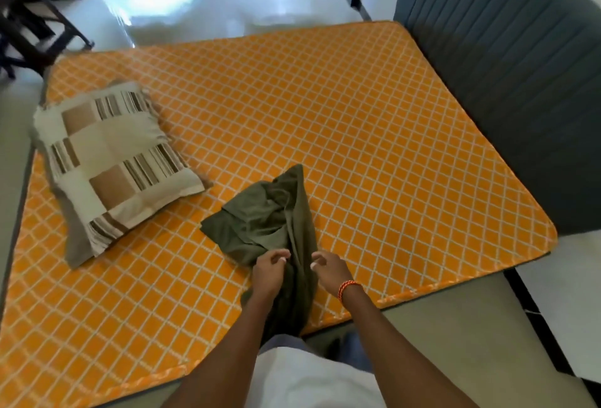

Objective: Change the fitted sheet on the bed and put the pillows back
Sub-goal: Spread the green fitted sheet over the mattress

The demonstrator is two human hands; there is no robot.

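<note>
An orange mattress (325, 121) with a white diamond pattern lies bare. On its near part sits a bunched olive-green sheet (263, 219), partly folded, with a strip hanging toward me over the edge. My left hand (268, 272) grips the sheet's left fold. My right hand (328, 269), with an orange bracelet at the wrist, pinches the hanging strip from the right. Two stacked pillows (113, 160) lie on the mattress at the left; the top one has beige, brown and striped patches.
A dark grey padded headboard (507, 75) stands along the mattress's right side. Glossy white floor (208, 10) lies beyond the far edge. A dark wooden chair (29, 33) stands at the far left. Dark curtains hang at the back.
</note>
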